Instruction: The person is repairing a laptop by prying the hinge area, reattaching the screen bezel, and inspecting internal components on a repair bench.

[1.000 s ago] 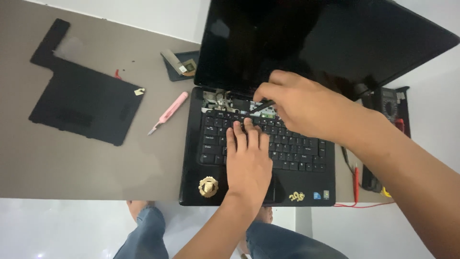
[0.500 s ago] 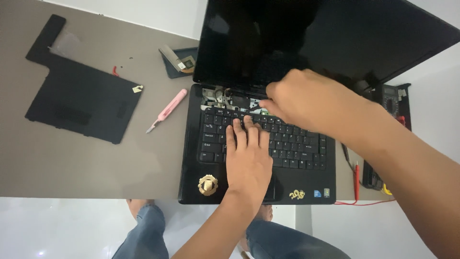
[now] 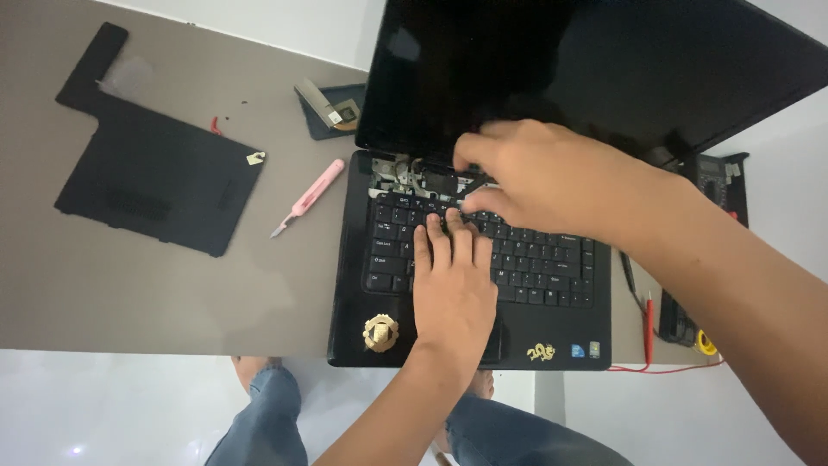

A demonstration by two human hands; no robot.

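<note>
Pressing my left hand (image 3: 453, 285) flat on the keyboard (image 3: 535, 259), fingers together with the tips at its top row, I am holding the black laptop (image 3: 470, 259) steady on the grey table (image 3: 172, 285). Over the last second my right hand (image 3: 543, 177) is sliding a little leftward along the exposed strip (image 3: 397, 177) between keyboard and hinge, where the trim is off and bare metal is showing; I am judging that I am working my way along that strip towards its left end. Its fingers are curled down onto something dark there, but I cannot tell whether they are pinching it. My left hand is hardly moving.

I am seeing the laptop near the table's front edge, its long axis running left to right, its open dark screen (image 3: 604, 69) leaning away from me. To its left are lying a pink utility knife (image 3: 306, 198) and a black base cover (image 3: 147, 168).
</note>
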